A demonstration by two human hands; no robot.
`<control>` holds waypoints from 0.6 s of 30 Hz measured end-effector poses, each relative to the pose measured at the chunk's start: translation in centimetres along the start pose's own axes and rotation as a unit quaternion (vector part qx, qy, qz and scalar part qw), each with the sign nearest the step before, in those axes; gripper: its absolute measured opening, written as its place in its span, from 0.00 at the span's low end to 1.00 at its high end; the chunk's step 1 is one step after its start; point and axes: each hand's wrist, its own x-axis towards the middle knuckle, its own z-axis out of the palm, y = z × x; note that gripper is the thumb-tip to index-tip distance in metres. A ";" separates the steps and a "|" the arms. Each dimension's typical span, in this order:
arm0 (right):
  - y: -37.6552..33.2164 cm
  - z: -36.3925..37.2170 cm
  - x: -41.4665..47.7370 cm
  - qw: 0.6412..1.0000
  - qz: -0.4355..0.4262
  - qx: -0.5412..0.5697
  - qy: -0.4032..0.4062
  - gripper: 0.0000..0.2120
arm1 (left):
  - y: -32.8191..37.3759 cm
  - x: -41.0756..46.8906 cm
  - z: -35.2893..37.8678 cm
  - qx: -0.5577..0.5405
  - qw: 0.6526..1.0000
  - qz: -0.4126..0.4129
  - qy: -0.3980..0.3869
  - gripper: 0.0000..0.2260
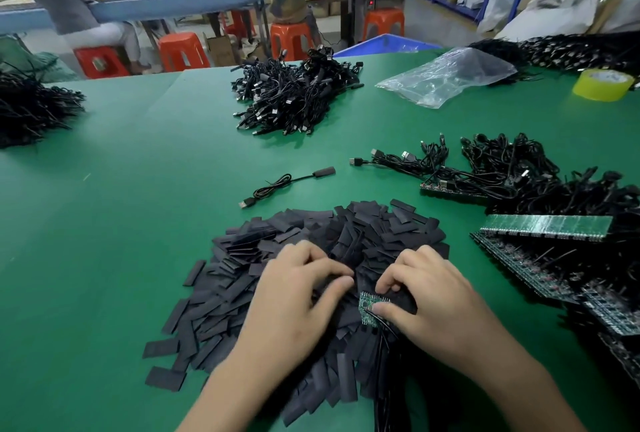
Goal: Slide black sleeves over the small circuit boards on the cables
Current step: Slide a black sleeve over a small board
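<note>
Flat black sleeves (294, 234) heaped loosely, small green circuit board (370, 305) atop the heap — its black cables (385, 348) trailing nearward

Counter (138, 189): green covering, matt, smooth, with faint creases.
Black sleeves (242, 293): flat tubing, thin, matt charcoal, dull sheen on some faces.
Circuit board (372, 307): green laminate, slightly glossy, speckled with small bright solder points.
Board strips (547, 225): same green laminate, shiny face.
Loose cable (287, 183): black plastic sheath, semi-matt; USB plug (246, 203) with a bright metal shell.
Bag (446, 78): clear plastic film, glossy, crinkled.
Tape roll (602, 85): yellow, glossy.
Stools (183, 50): orange-red moulded plastic, glossy.
</note>
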 end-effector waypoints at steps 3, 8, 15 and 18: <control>-0.1 -0.1 0.1 0.999 0.003 0.040 -0.001 0.08 | 0.5 -1.3 0.6 -0.006 1.000 0.005 -0.014 0.11; 0.1 -0.7 0.1 0.978 0.028 0.207 0.000 0.06 | 1.2 -1.9 1.1 -0.071 0.997 -0.012 0.011 0.14; -0.2 -0.7 0.3 0.898 0.058 0.435 -0.026 0.04 | 1.5 -2.0 1.3 -0.274 0.955 -0.110 0.007 0.04; -0.9 -0.7 0.2 0.882 0.047 0.466 -0.048 0.03 | 1.4 -2.1 1.1 -0.332 0.933 -0.135 0.011 0.03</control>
